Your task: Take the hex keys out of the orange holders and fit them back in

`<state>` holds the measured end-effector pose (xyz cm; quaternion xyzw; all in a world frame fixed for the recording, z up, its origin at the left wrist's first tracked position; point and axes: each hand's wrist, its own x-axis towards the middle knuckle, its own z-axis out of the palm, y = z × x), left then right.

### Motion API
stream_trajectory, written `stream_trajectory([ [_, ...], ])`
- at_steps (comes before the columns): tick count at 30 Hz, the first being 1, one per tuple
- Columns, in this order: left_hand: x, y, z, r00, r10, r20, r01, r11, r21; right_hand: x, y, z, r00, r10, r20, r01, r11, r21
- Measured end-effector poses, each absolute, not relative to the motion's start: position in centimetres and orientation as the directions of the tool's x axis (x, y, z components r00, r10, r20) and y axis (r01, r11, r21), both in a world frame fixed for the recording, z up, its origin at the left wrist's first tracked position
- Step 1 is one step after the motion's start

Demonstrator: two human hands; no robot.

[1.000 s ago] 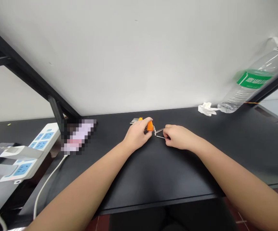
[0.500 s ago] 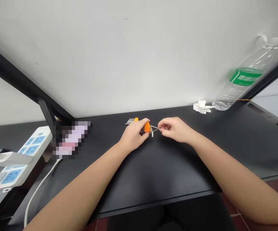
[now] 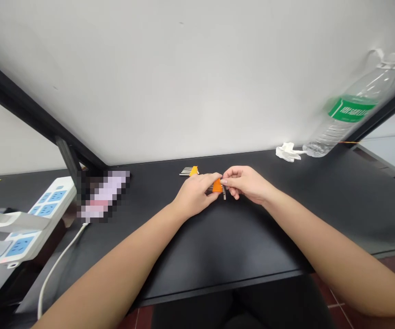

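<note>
My left hand [image 3: 195,194] is closed around an orange hex key holder [image 3: 217,186], gripping it between thumb and fingers just above the black table. Metal hex keys [image 3: 224,195] stick out at the holder's right side, one short arm pointing down. My right hand [image 3: 243,183] pinches at that same side, thumb and forefinger against the holder's edge on a hex key mostly hidden by the fingertips. Behind my left hand lies a second, yellow-orange holder [image 3: 193,171] with several hex keys [image 3: 185,172] fanned out to the left.
A large clear bottle [image 3: 350,109] with a green label leans at the right back, beside a crumpled white tissue [image 3: 288,151]. On the left are a blurred-out phone-like object [image 3: 106,196], its white cable [image 3: 58,262] and a power strip [image 3: 51,201]. A wall rises behind the black table [image 3: 231,256].
My right hand has moved in against the holder, where the long hex key earlier spanned the gap between my hands. The left hand and holder have shifted slightly right.
</note>
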<state>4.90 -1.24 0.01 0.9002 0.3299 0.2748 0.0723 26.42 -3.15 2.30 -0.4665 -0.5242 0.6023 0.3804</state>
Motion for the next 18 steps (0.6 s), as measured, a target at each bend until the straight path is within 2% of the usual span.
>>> stream_trajectory([
  [2,5.1,-1.3,0.2,0.622,0.646,0.443,0.559,-0.762,0.327,25.2,-3.4,1.9,-0.220,0.969,-0.114,0.079,-0.099,-0.992],
  [6,4.9,-1.1,0.1,0.620,0.665,0.416,0.582,-0.746,0.323,24.5,-3.9,2.1,-0.203,0.977,0.073,0.294,0.132,-0.947],
  [8,4.6,-0.8,-0.1,0.613,0.678,0.406,0.608,-0.733,0.307,25.3,-3.9,2.3,-0.221,0.962,0.163,0.404,0.242,-0.882],
  [10,4.3,-0.6,-0.3,0.588,0.704,0.399,0.640,-0.706,0.303,26.6,-3.5,2.2,-0.256,0.942,0.217,0.552,0.327,-0.767],
  [12,4.0,-0.4,-0.3,0.560,0.741,0.370,0.670,-0.668,0.324,27.8,-2.8,1.8,-0.375,0.904,0.205,0.693,0.421,-0.586],
  [14,3.9,-0.3,-0.2,0.549,0.766,0.334,0.685,-0.641,0.345,28.6,-2.2,1.3,-0.441,0.885,0.150,0.753,0.456,-0.474],
  [18,3.8,-0.2,0.1,0.567,0.768,0.297,0.675,-0.640,0.366,28.6,-1.8,1.0,-0.488,0.869,0.076,0.793,0.478,-0.378],
])
